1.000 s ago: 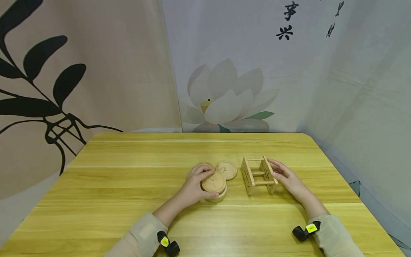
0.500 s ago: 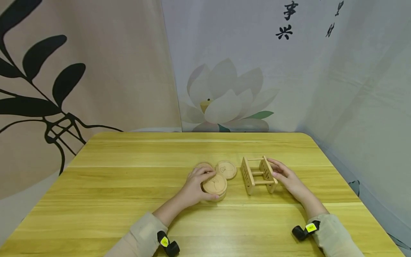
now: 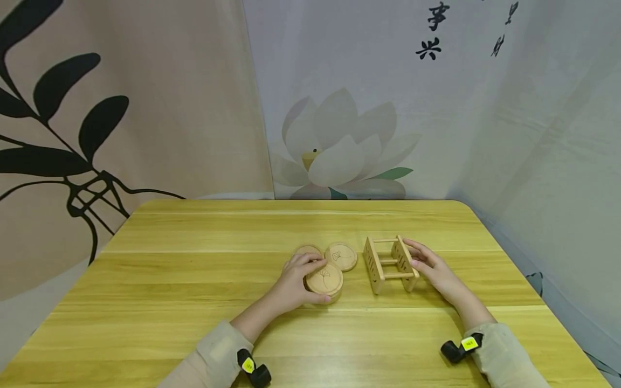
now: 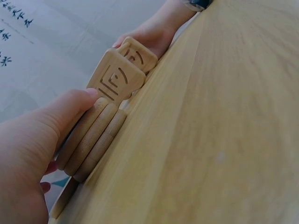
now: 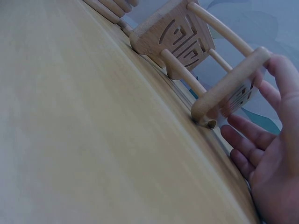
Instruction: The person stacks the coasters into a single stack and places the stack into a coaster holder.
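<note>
Round wooden coasters lie near the middle of the table. My left hand (image 3: pixel 297 280) grips a stack of coasters (image 3: pixel 324 279), thumb at the near side and fingers round the far left. In the left wrist view, three coasters (image 4: pixel 91 140) show in the stack, roughly lined up. Behind it lie two single coasters, one with an engraved leaf-like drawing (image 3: pixel 342 256) and one partly hidden by my fingers (image 3: pixel 309 249). To the right stands a wooden coaster rack (image 3: pixel 391 265) with slotted side panels joined by rods. My right hand (image 3: pixel 433 269) touches its right panel with loosely extended fingers.
The wooden table (image 3: pixel 194 258) has rounded far corners. Printed cloth (image 3: pixel 339 134) with a lotus and dark leaves hangs behind it. Each sleeve carries a small black wrist camera (image 3: pixel 254 369) near the table's front.
The top coaster has slid slightly right and now lines up better with those below it. My right hand and the rack have not visibly moved.
</note>
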Demonstrator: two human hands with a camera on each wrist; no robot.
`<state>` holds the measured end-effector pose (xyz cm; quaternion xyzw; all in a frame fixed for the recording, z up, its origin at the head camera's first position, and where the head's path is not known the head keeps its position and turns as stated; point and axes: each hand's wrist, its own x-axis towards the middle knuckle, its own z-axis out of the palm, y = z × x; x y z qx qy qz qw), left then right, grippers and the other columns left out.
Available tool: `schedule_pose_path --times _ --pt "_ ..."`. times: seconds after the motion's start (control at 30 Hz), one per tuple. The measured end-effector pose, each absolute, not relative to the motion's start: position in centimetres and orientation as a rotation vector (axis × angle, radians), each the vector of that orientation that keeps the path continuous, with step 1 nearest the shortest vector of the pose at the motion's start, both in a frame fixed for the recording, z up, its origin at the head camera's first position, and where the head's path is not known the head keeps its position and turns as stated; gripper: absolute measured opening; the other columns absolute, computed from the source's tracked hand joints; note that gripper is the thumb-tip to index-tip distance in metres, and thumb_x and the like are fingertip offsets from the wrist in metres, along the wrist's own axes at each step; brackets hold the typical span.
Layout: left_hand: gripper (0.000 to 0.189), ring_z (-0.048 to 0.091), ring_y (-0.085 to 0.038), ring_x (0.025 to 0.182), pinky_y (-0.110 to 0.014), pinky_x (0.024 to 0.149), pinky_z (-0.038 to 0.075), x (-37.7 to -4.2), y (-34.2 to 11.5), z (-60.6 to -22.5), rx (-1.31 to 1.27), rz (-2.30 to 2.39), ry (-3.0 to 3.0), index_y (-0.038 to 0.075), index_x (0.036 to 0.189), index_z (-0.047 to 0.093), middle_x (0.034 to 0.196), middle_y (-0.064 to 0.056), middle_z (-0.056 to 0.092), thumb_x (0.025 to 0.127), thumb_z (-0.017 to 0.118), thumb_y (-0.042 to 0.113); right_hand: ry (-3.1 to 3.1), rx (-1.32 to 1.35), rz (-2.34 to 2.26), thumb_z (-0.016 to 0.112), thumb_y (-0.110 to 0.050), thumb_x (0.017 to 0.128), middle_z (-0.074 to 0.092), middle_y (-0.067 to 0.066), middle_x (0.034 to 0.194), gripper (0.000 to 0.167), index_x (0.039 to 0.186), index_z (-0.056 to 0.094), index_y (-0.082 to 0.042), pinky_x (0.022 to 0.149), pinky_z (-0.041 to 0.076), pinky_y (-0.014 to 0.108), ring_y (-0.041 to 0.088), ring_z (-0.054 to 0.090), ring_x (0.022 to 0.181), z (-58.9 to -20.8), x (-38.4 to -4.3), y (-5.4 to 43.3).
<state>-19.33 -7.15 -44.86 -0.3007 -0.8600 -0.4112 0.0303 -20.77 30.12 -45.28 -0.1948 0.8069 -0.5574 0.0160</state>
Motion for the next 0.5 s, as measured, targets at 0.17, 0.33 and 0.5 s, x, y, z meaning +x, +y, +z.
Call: schedule_pose_path --times 0.17,0.33,0.5 --pt "0.084 0.034 -0.022 0.128 -0.052 0.103 0.024 -19.31 -7.15 -44.77 -0.921 -1.273 -2.670 0.006 0.136 0.054 0.135 -0.001 0.048 0.066 0.088 0.038 2.529 -0.581 -1.723 0.047 -0.014 0.102 0.045 0.027 0.135 0.048 0.149 0.035 -0.010 0.089 0.041 0.020 0.010 0.052 0.112 -45.30 -20.77 30.10" --pt "0.083 0.033 -0.021 0.128 -0.051 0.103 0.023 -19.35 -7.18 -44.83 -0.919 -1.276 -2.684 0.006 0.136 0.054 0.135 -0.001 0.047 0.067 0.088 0.037 2.500 -0.607 -1.728 0.046 -0.013 0.102 0.042 0.029 0.137 0.050 0.149 0.032 -0.007 0.090 0.041 0.020 0.006 0.051 0.112 -45.28 -20.78 30.14" --pt "0.083 0.033 -0.021 0.128 -0.051 0.103 0.023 -19.38 -7.23 -44.89 -0.921 -1.266 -2.685 0.006 0.136 0.054 0.135 -0.001 0.047 0.067 0.087 0.037 2.477 -0.611 -1.738 0.045 -0.011 0.102 0.041 0.029 0.139 0.050 0.150 0.029 -0.005 0.090 0.042 0.020 0.004 0.051 0.112 -45.09 -20.75 30.03"
